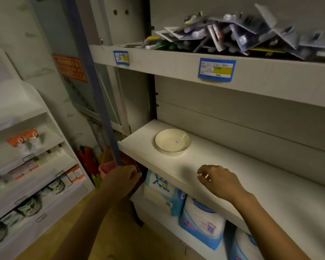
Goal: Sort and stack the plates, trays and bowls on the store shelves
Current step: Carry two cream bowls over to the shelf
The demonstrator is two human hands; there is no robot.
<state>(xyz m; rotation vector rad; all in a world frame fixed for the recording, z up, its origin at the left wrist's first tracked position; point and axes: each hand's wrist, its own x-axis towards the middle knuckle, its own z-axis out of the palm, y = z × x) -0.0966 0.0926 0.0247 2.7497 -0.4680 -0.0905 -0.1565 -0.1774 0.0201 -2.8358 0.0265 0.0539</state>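
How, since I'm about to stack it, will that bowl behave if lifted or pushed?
The bowl looks like glazed ceramic, so it is probably stiff, breakable and heavyish. Its glossy rim may be slippery. Wide, low and upright on the flat shelf, it would likely slide rather than tip.

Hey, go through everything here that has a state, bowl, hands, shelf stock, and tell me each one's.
Bowl: upright, empty, on the middle shelf.
Left hand: fingers curled at the shelf's front left corner; grip unclear.
Right hand: fingers loosely curled, holding nothing, above the shelf's front.
Blister packs: jumbled heap on the upper shelf.
Soft packs: standing on the lower shelf.
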